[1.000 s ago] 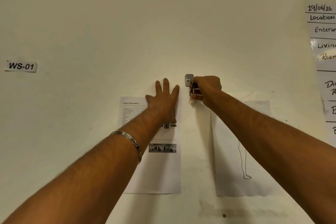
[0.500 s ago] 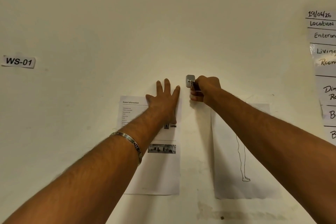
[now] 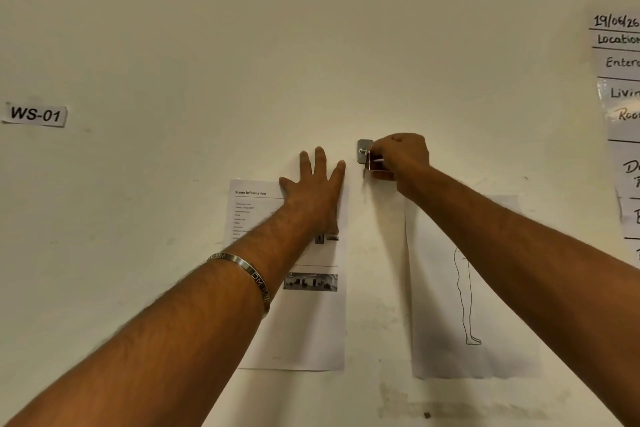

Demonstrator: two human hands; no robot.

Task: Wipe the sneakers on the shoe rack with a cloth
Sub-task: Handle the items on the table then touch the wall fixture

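Observation:
No sneakers, shoe rack or cloth are in view; I face a cream wall. My left hand lies flat with spread fingers on the top of a printed sheet headed "Scene Information". My right hand is curled around a small dark object with a white tag, held against a small metal wall hook. What the small object is I cannot tell. A metal bangle sits on my left wrist.
A second sheet with an outline of a leg hangs right of the hook. A label "WS-01" is stuck at the left. Handwritten sheets with a date and "Location" hang at the right edge.
My right hand has shifted slightly up at the hook, and the small tagged object shows again beside it. My left hand stays flat on the sheet.

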